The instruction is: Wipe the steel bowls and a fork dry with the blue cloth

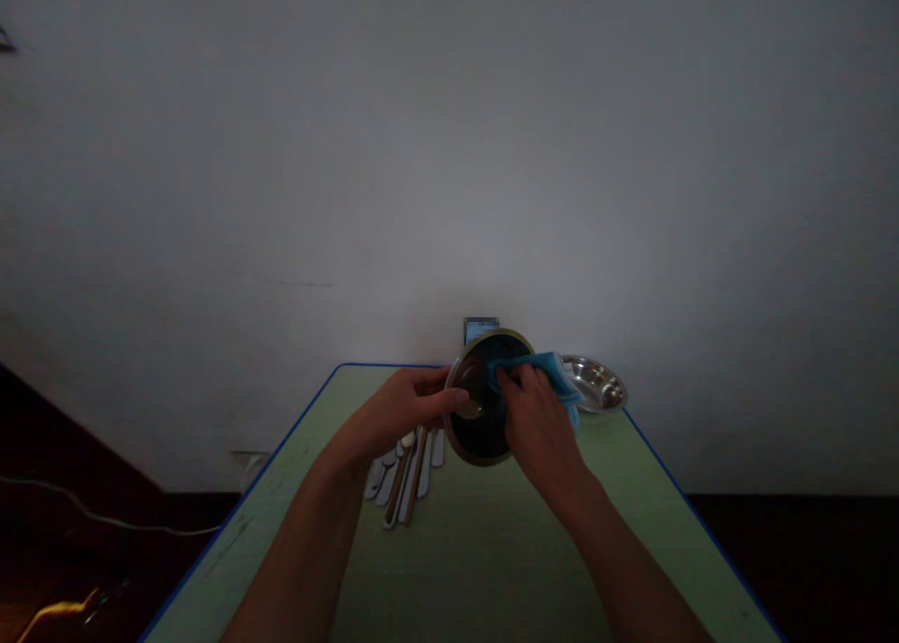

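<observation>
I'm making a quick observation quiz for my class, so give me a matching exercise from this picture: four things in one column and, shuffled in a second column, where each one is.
Things:
1. Blue cloth
2. Shallow steel dish
3. Cutlery
4. Left hand

Places:
A. Holding the edge of the round metal-rimmed dish
B. Lying on the green table, nearer the person
C. Under the right hand's fingers
D. At the table's far edge, rightmost

Pairs: 1-C, 2-D, 3-B, 4-A

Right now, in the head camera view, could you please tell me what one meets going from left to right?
White cable → left hand → round metal dish → right hand → steel plate
</observation>
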{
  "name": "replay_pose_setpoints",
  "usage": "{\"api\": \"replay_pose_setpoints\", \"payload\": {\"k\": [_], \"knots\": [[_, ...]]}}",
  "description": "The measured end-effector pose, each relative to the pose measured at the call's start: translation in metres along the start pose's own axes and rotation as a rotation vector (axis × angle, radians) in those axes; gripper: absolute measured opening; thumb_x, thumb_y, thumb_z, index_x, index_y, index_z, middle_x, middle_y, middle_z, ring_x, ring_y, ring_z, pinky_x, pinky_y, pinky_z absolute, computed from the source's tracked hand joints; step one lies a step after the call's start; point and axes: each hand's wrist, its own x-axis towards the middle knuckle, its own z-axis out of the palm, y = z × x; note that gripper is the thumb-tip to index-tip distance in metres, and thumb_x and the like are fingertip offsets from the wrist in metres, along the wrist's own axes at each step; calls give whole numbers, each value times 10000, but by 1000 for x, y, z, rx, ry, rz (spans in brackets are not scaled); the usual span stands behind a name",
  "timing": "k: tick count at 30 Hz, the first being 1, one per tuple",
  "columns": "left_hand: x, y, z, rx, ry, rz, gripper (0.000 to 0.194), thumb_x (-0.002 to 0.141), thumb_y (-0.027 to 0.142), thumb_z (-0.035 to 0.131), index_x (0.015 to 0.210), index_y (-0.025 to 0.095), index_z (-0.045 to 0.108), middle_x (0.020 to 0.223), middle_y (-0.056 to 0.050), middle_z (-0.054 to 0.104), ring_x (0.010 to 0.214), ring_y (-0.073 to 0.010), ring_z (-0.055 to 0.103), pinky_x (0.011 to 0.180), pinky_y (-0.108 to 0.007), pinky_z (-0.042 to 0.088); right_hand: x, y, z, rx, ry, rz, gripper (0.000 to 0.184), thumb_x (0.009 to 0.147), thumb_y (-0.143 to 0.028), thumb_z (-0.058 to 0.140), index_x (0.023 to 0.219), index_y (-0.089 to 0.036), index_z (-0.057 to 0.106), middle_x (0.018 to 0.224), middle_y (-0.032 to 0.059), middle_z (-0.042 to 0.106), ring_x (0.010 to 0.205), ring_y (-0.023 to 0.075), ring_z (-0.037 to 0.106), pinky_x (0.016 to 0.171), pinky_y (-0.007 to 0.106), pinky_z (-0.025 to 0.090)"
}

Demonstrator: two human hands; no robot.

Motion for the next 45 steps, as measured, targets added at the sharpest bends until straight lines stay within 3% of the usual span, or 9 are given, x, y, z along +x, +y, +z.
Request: {"api": "replay_pose_setpoints", "payload": {"k": [23,31,40,45], "knots": [[-1,0,-2,14,-23,2,317,775,372,630,1032,200,696,922,-35,734,810,-183,654,725,-269,483,2,1,2,76,98,-86,479,858,-45,382,1315,-131,493,1114,126,549,1019,259,445,887,365,422],[-1,-2,-3,-4,-24,-3,322,772,388,631,1025,201,696,927,-35,733,811,-191,654,723,-274,489,3,2,1,96,77,-125,476,864,-59,377,1318,-143,494,1097,117,556,1012,249,444,907,365,411],[-1,0,-2,-40,-11,-11,230,757,383,652,832,172,703,805,-20,719,743,-172,641,678,-258,490,2,2,-2,133,20,-184,463,855,-57,387,1290,-150,516,1091,112,550,1006,230,445,889,356,415],[-1,-1,-2,-50,4,-11,235,749,365,654,886,182,710,810,-23,725,761,-188,649,691,-272,491,0,1,-5,150,13,-212,473,853,-57,393,1298,-167,508,1091,100,548,992,230,441,877,363,416]]}}
